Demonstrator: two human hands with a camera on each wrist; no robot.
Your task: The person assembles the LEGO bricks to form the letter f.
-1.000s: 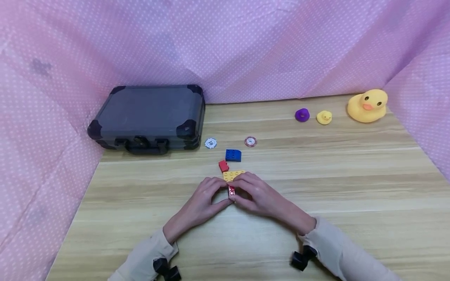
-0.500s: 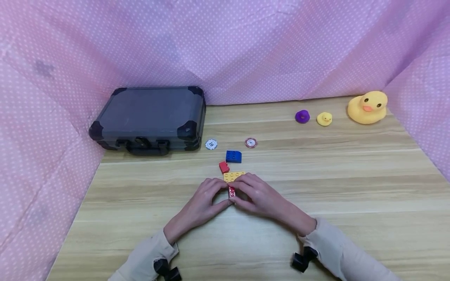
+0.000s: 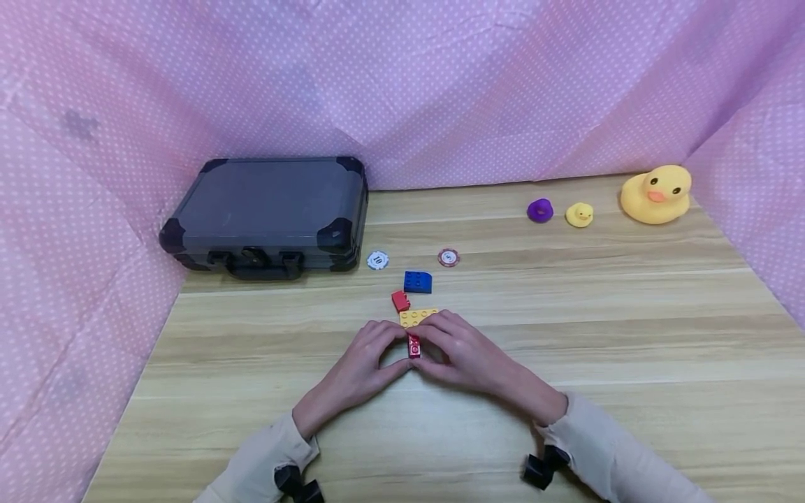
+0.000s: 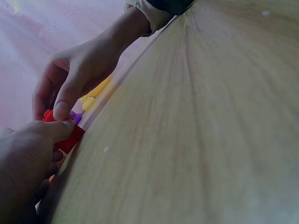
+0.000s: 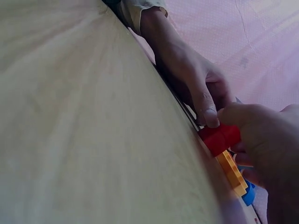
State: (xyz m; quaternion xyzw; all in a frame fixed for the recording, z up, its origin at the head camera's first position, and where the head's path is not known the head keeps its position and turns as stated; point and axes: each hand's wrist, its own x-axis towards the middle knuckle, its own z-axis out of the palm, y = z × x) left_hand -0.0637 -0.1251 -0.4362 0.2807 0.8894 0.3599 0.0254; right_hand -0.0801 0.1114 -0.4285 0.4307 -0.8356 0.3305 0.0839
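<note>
Both hands meet at a red toy brick near the middle of the table. My left hand pinches it from the left between thumb and fingers, and my right hand pinches it from the right. A seam crosses the red piece in the right wrist view. Just beyond the fingertips lies a yellow studded brick, partly covered by the right fingers. A second, small red brick sits behind its left corner, and a blue brick is farther back.
A dark grey case with a handle stands at the back left. A white chip and a red-rimmed chip lie behind the bricks. Back right are a purple toy, a small yellow duck and a large duck. Pink cloth surrounds the table.
The right thumb has slid slightly down toward the brick's near end, showing more of its studded face. Otherwise the hands hold the same place, and the head view has shifted a little.
</note>
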